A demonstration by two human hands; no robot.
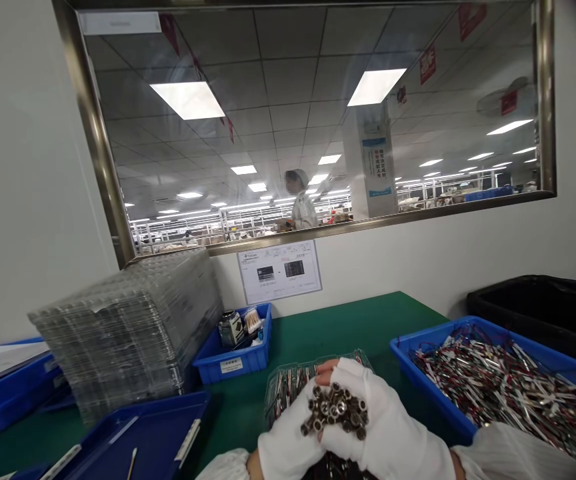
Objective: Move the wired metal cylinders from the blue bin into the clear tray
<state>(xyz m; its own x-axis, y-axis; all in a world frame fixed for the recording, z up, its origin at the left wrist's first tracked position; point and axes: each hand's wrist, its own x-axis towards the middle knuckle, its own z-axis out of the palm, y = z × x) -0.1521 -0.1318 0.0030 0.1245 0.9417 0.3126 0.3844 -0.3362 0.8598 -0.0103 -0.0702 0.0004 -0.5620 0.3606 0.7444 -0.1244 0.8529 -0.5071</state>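
Note:
My left hand [288, 437] and my right hand [388, 423], in white fingerless gloves, are cupped together. Between them rests a heap of small metal cylinders [337, 408], shiny and hollow at the ends. Most of my fingers are hidden under or behind the heap. Just beneath my hands lies a clear plastic tray [270, 399], which they partly cover. It contains slim silver parts with red and dark wires [291, 383].
At right, a blue bin [435, 393] holds many wired parts; a black bin [488, 288] stands behind. Leftward are a blue tray [143, 443] with a cotton swab [132, 460], stacked clear trays [133, 333] and a small blue box [233, 367]. A person [302, 203] is beyond the window.

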